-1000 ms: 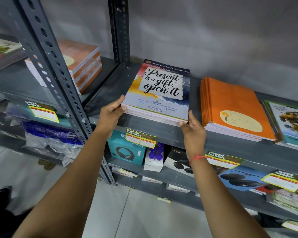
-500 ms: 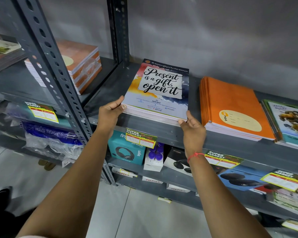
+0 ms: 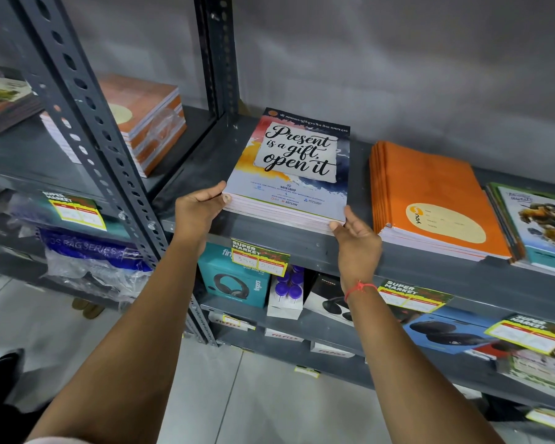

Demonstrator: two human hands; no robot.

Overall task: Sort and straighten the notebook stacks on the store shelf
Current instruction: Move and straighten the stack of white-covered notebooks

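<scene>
A stack of notebooks with a "Present is a gift, open it" cover (image 3: 297, 165) lies on the grey metal shelf (image 3: 334, 248), its near edge at the shelf's front lip. My left hand (image 3: 199, 213) grips the stack's near left corner, thumb on the cover. At the near right corner my right hand (image 3: 354, 238) presses its fingertips against the edges of the stack. To the right lie an orange notebook stack (image 3: 430, 197) and a stack with a cartoon creature cover (image 3: 539, 225).
A slotted steel upright (image 3: 87, 123) stands left of my left arm. Behind it, another shelf holds a wrapped orange notebook stack (image 3: 148, 123). Below are headphone boxes (image 3: 234, 280) and yellow price tags (image 3: 260, 261). A grey wall backs the shelf.
The two hands stay on the stack's near corners. My left thumb has come up onto the cover; the stack has barely shifted.
</scene>
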